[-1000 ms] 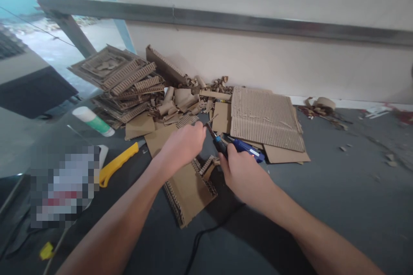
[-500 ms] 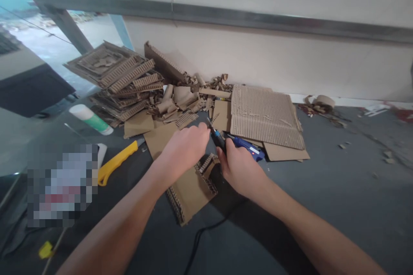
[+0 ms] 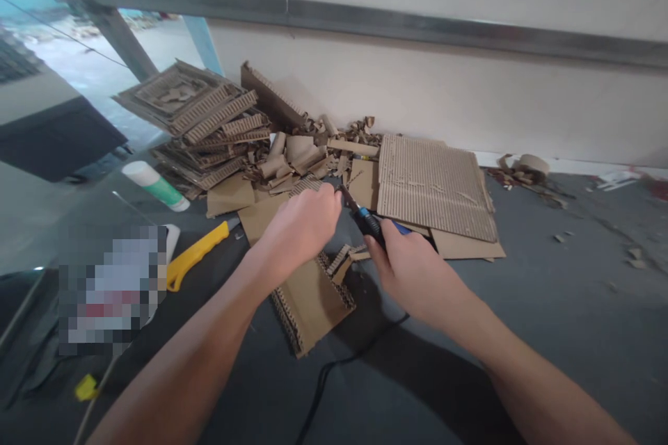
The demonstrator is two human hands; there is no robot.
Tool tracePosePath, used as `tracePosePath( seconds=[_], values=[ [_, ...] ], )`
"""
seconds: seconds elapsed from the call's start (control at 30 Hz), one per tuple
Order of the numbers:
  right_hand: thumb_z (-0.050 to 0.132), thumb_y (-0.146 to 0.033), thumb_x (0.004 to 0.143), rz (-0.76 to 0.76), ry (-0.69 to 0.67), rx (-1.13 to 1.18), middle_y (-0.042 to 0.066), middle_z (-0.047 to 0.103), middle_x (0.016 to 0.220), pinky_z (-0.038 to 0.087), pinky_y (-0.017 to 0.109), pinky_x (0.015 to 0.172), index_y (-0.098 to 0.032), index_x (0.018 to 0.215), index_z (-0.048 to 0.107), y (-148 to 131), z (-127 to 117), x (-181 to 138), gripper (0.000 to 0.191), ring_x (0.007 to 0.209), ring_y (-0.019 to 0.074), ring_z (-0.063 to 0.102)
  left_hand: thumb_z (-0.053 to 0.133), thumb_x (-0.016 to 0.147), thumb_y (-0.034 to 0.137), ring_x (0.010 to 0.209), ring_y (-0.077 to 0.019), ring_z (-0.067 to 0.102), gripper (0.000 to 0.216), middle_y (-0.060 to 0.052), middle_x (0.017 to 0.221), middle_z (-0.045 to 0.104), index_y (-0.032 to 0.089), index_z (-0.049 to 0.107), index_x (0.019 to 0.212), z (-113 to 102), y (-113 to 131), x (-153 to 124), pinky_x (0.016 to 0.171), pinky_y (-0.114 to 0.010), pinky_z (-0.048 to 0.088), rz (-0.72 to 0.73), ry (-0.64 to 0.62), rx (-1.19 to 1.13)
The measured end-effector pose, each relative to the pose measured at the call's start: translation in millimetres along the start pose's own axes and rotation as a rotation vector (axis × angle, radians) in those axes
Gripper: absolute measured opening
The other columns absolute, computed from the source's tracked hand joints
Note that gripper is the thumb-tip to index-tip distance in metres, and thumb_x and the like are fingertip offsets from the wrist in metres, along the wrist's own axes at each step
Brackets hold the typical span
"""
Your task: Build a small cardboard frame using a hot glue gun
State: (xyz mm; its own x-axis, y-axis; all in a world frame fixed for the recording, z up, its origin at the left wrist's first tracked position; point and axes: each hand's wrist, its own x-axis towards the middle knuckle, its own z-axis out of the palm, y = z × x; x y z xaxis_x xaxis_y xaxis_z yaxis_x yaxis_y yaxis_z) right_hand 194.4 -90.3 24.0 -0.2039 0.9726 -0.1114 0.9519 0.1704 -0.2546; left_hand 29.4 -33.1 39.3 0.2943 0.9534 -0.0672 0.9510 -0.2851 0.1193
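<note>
My right hand point(image 3: 410, 261) is wrapped round the dark handle of a soldering iron point(image 3: 364, 217) with a blue collar. The iron's metal tip points up and left, close to the fingers of my left hand point(image 3: 307, 219). Those fingers are pinched together, and what they hold, if anything, is hidden. Partly covered by my right hand, a blue glue gun point(image 3: 401, 228) lies on the table. Below my left hand is a cardboard piece point(image 3: 313, 309) with corrugated strips standing along its edges. Bent cardboard strips point(image 3: 342, 265) lie beside it.
Stacked cardboard point(image 3: 209, 111) and scraps point(image 3: 292, 156) line the wall, beside a ridged cardboard sheet point(image 3: 438, 184). On the left lie a yellow-handled tool point(image 3: 197, 255), a white-green tube point(image 3: 155, 185) and a blurred-out object point(image 3: 115, 292). A black cable point(image 3: 321, 386) crosses the front.
My right hand and the soldering iron have shifted slightly right, drawing the tip a little away from my left hand. The view has shifted slightly too.
</note>
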Motion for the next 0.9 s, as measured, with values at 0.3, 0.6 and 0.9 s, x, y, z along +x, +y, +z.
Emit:
tracePosePath(
  seconds=[0.3, 0.6, 0.9],
  values=[
    [0.029, -0.029, 0.101, -0.001, 0.069, 0.023, 0.009, 0.064, 0.069, 0.019, 0.028, 0.048, -0.015, 0.098, 0.047, -4.8, 17.7, 9.3, 0.023, 0.056, 0.021, 0.059, 0.028, 0.101, 0.031, 0.07, -0.0318, 0.069, 0.029, -0.009, 0.067, 0.061, 0.017, 0.053, 0.096, -2.9, 9.2, -9.5, 0.06, -0.034, 0.045, 0.041, 0.006, 0.084],
    [0.034, -0.033, 0.1, -0.063, 0.106, 0.09, 0.003, 0.058, 0.063, 0.019, 0.027, 0.049, -0.016, 0.093, 0.048, 1.0, 14.6, 9.2, 0.024, 0.05, 0.0162, 0.05, 0.019, 0.101, 0.042, 0.074, -0.0292, 0.064, 0.044, -0.011, 0.078, 0.062, 0.02, 0.056, 0.093, -29.2, -27.1, -5.7, 0.064, -0.037, 0.044, -0.122, 0.122, 0.014],
    [0.034, -0.045, 0.099, 0.106, 0.146, 0.051, 0.0, 0.056, 0.057, 0.028, 0.027, 0.051, -0.021, 0.082, 0.052, 40.1, -32.7, 9.5, 0.034, 0.046, 0.0133, 0.047, 0.029, 0.097, 0.052, 0.08, -0.0291, 0.066, 0.045, -0.012, 0.091, 0.069, 0.021, 0.06, 0.089, -17.9, -71.2, 3.7, 0.066, -0.036, 0.045, -0.091, -0.179, 0.077]
  ],
)
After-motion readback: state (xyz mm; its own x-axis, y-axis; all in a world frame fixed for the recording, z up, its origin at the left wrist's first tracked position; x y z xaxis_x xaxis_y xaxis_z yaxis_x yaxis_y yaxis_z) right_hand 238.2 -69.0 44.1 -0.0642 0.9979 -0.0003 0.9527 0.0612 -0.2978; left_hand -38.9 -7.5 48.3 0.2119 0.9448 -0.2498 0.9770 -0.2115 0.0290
